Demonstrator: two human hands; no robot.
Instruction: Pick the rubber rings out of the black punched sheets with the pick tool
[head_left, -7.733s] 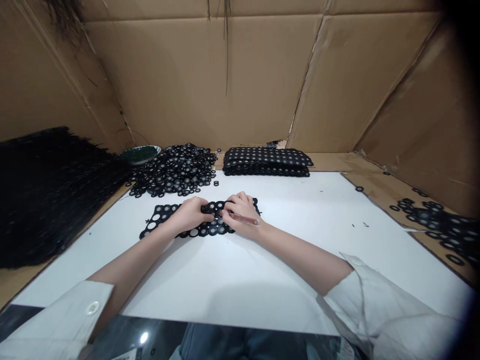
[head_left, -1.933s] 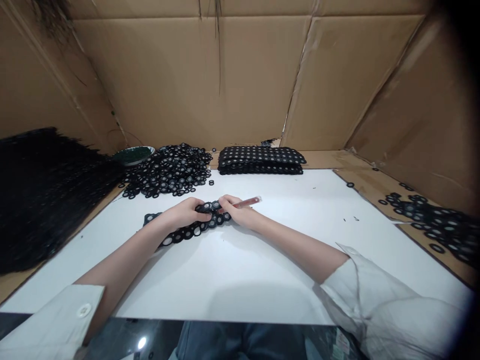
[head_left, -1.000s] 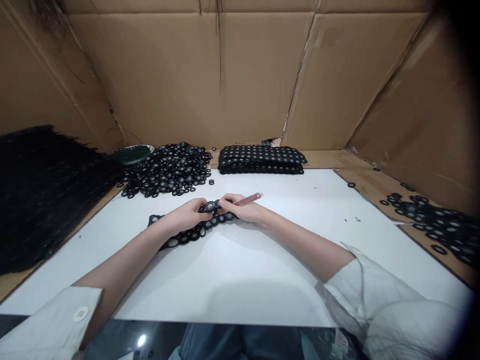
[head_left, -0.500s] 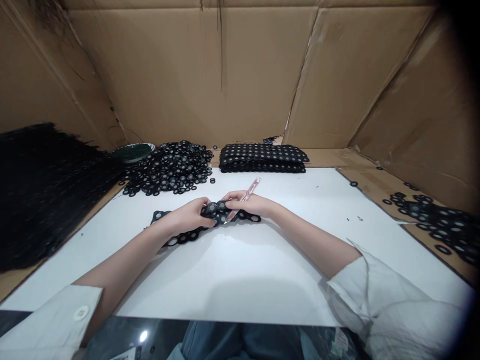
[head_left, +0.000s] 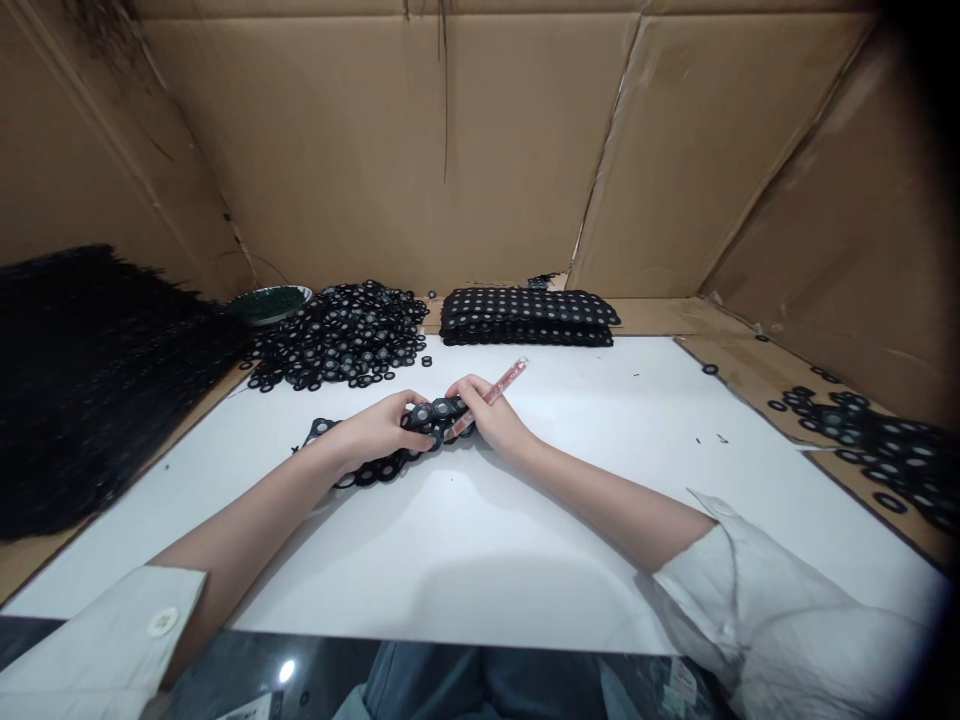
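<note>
A strip of joined black rings with pale centres lies bent over the white board in front of me. My left hand is closed on the strip, thumb in front and fingers behind. On its right part, my right hand pinches a slim, clear pen-like tool with a reddish inside. The tool slants down to the left, its tip at the rings near my left thumb. The right fingertips also touch the strip's upper edge; some of them are hidden behind it.
Loose black rings form a heap at the back left, beside a green-filled dish. Stacked ring sheets lie at the back centre. A tall dark pile stands far left; more rings lie right, on cardboard. Cardboard walls enclose the board.
My right hand has turned and drawn in slightly, and the pen-like tool leans further right. The strip's right end, visible before under that hand, is now hidden. My left hand stays nearly in place.
</note>
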